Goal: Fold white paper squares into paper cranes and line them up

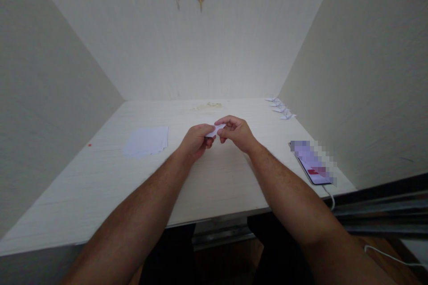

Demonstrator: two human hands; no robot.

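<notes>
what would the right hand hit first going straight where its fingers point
The paper, which it already seems to touch; just beyond, probably the left hand, though depth is unclear.

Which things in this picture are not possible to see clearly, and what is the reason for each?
All in the head view:
- Full shape of the small white paper: partly covered by the left hand and right hand.
- Much of the device's screen: masked by pixel blocks.
- Exact form of the folded white pieces: too small.
- End of the floor cable: cut off by the right edge.
</notes>
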